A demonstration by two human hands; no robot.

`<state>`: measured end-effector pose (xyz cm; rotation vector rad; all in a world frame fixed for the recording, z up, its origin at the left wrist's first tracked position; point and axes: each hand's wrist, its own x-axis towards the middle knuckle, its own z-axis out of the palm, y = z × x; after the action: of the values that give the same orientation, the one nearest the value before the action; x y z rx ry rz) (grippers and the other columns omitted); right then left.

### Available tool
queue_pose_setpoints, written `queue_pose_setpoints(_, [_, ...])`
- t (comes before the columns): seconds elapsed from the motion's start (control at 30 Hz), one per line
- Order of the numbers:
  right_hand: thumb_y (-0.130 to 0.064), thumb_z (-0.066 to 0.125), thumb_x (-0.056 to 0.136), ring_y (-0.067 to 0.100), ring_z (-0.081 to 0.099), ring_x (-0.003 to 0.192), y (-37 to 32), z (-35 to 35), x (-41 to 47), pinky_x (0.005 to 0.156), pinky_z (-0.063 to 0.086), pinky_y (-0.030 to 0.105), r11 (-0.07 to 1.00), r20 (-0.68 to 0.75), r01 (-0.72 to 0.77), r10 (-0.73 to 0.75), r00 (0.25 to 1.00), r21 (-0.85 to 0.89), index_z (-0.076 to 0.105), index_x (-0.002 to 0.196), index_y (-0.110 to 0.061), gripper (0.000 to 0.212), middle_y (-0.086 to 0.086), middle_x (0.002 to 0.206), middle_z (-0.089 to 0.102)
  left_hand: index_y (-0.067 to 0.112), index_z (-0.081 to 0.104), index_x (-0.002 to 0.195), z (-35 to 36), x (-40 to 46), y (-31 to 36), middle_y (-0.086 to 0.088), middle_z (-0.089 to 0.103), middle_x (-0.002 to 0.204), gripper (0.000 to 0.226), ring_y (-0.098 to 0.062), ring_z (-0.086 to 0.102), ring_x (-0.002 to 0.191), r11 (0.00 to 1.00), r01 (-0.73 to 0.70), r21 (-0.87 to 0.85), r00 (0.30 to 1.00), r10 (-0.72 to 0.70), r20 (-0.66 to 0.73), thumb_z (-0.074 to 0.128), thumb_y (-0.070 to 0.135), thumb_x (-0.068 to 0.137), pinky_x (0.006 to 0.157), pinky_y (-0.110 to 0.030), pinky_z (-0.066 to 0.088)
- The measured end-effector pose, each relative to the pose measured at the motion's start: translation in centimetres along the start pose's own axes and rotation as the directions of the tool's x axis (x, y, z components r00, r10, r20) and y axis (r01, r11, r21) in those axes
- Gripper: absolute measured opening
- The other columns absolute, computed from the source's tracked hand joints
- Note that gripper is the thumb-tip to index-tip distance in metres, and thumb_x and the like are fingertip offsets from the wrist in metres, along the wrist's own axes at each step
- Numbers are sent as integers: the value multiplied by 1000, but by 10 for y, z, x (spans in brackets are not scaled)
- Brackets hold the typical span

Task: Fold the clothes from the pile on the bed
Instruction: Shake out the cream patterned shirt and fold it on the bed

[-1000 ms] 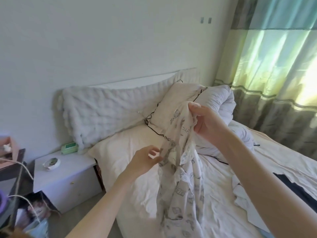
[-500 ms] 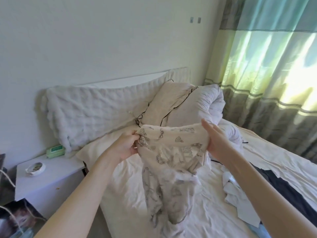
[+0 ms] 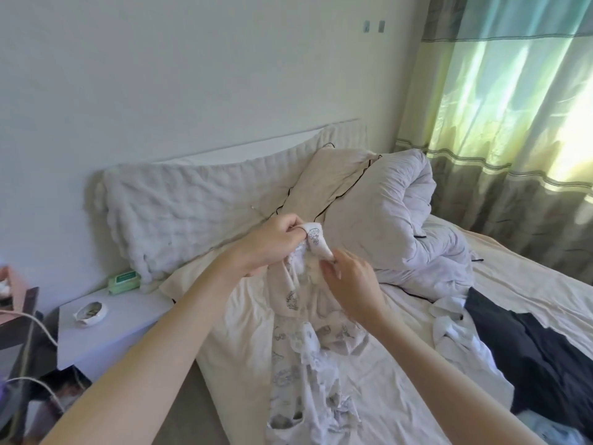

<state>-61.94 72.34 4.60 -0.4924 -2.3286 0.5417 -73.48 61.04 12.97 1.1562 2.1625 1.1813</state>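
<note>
Both hands came together since half a second ago, bunching the garment's top edge. Left hand (image 3: 272, 244) pinches the printed garment (image 3: 300, 342) at its upper corner; right hand (image 3: 351, 281) just below-right pinches the same strip. Garment hangs beneath both hands onto the bed (image 3: 529, 284). Dark clothing (image 3: 529, 348) lies well right of the right hand.

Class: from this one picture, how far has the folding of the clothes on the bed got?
Done: no folded item is in view. In hand: the left hand and right hand pinch the top of the printed garment, which hangs unfolded. Left: the dark garment and white garment lie crumpled.
</note>
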Motion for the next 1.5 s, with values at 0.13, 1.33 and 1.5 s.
queue_pose_setpoints(0.13, [-9,48,96,32,58,68,21,-18,10,62,32,36,997,-11,-69,70,998,33,65,92,0,19,15,72,64,14,54,101,-16,-14,-16,4,57,85,14,-9,50,73,984,-55,171,990,32,136,61,19,89,66,-22,38])
queue_pose_setpoints(1.33, [-6,66,85,22,69,87,32,-102,43,79,57,29,723,692,-623,286,663,299,71,95,-8,11,13,95,73,44,41,106,19,-44,-74,19,56,67,32,11,53,60,993,-44,110,994,32,108,65,43,84,55,-6,38])
queue_pose_setpoints(1.5, [-10,70,82,11,55,71,37,-105,31,68,42,19,960,565,-279,239,790,-15,67,89,-20,13,-2,80,65,13,52,73,6,-39,-65,-1,54,67,16,-27,53,69,878,-121,464,961,220,-166,61,7,84,58,-34,36])
